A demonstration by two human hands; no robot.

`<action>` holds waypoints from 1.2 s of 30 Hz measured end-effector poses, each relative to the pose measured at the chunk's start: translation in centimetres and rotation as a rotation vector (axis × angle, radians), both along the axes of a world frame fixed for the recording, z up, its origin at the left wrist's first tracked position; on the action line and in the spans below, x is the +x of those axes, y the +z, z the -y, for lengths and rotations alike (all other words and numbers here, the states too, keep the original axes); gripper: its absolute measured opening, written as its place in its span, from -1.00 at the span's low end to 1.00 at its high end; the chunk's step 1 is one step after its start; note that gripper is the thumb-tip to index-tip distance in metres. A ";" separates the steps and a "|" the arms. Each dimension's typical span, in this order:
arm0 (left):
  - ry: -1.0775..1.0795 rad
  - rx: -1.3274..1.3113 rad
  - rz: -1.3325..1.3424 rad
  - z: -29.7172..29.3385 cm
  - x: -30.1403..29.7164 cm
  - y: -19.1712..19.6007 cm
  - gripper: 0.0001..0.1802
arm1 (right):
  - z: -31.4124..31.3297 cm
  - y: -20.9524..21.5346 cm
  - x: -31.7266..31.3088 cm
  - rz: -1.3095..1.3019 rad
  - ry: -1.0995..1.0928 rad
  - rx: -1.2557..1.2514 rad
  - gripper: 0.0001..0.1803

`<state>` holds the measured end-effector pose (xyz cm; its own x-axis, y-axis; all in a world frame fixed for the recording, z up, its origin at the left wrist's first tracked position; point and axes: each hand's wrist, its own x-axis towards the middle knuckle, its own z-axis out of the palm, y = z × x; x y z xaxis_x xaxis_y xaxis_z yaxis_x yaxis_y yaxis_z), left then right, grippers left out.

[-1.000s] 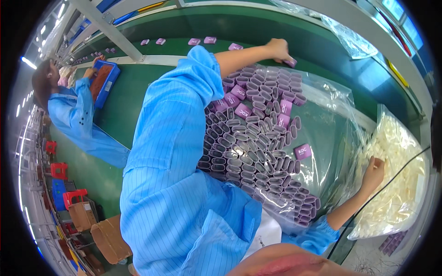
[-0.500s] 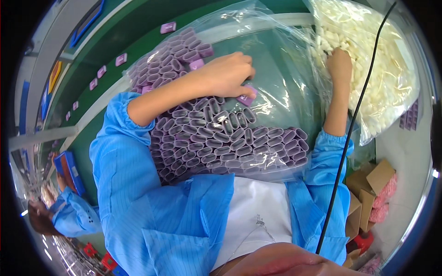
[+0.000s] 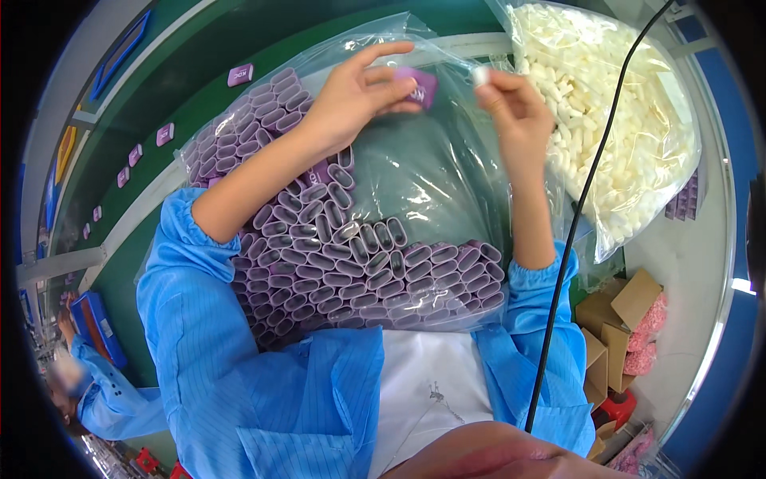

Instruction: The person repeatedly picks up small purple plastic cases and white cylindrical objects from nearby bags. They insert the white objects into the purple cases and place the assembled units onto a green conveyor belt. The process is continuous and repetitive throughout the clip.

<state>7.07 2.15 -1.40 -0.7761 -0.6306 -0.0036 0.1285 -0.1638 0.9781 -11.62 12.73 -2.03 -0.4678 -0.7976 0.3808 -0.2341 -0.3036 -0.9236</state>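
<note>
Purple hollow oval plastic case point(image 3: 417, 88) is pinched in my left hand point(image 3: 351, 100), above the clear plastic sheeting. To its right my right hand point(image 3: 523, 116) holds a small white plug point(image 3: 480, 76) between thumb and fingers, apart from the case. Under my left forearm and in front of me many like purple cases point(image 3: 343, 267) are packed close, most with their oval openings up. On the right stands a clear bag point(image 3: 602, 231) full of off-white plugs point(image 3: 594, 120).
Several purple cases point(image 3: 165, 134) sit spaced along the green belt point(image 3: 203, 100) at the left. A black cable point(image 3: 594, 168) hangs across the right side. Open cardboard boxes point(image 3: 614, 327) with pink pieces stand lower right. Another person's blue sleeve point(image 3: 120, 399) is at lower left.
My right hand has come out of the bag leftward with a white plug. My left hand has lifted the purple case up and away from the packed cases. The whole view has shifted slightly.
</note>
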 end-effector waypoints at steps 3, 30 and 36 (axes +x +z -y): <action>0.036 0.163 -0.184 0.4 -0.3 -1.1 -0.68 | 0.3 -1.1 2.3 0.135 0.177 -0.015 -0.84; 0.090 -0.053 -0.030 -0.9 -0.1 -0.9 -0.69 | 1.0 -2.8 2.2 -0.393 0.030 -0.275 -0.76; 0.453 -0.541 0.427 12.6 4.6 -0.8 -0.67 | -0.7 -0.5 -8.2 -0.709 -0.540 0.269 -0.81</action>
<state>11.66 -10.45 -2.23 -0.4463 -0.8816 0.1534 -0.3317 0.3222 0.8867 -19.86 13.39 -2.55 -0.5302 -0.6429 0.5529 -0.8175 0.2145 -0.5345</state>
